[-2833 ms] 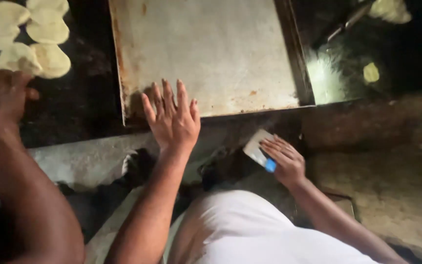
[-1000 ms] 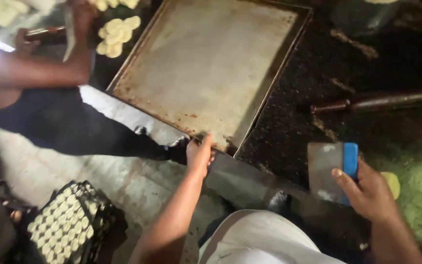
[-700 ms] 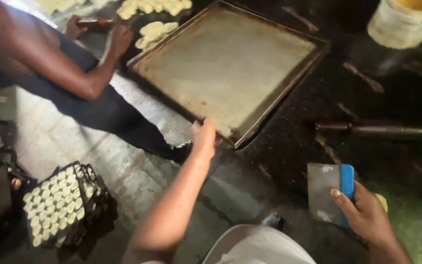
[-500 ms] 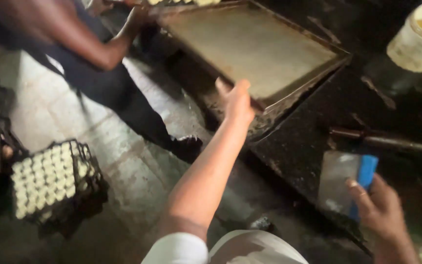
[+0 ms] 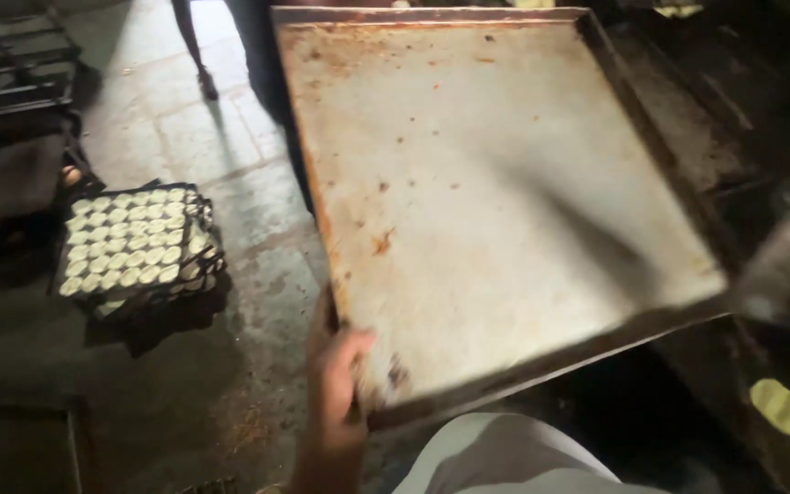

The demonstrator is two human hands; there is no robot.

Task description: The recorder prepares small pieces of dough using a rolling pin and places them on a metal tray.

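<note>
Clamping the baking tray [image 5: 496, 201] corner, left hand [image 5: 336, 380] grip closed.

Bare left forearm and grip [image 5: 336, 384], no sleeve; white garment over the torso.

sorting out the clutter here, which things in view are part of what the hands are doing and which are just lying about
In hand:
- metal baking tray, large, stained and empty
- left hand, its grip on the tray's near-left corner

Lying about:
- stack of filled trays on the floor to the left
- yellowish dough piece on the dark surface, lower right
- wire rack, top left
</note>
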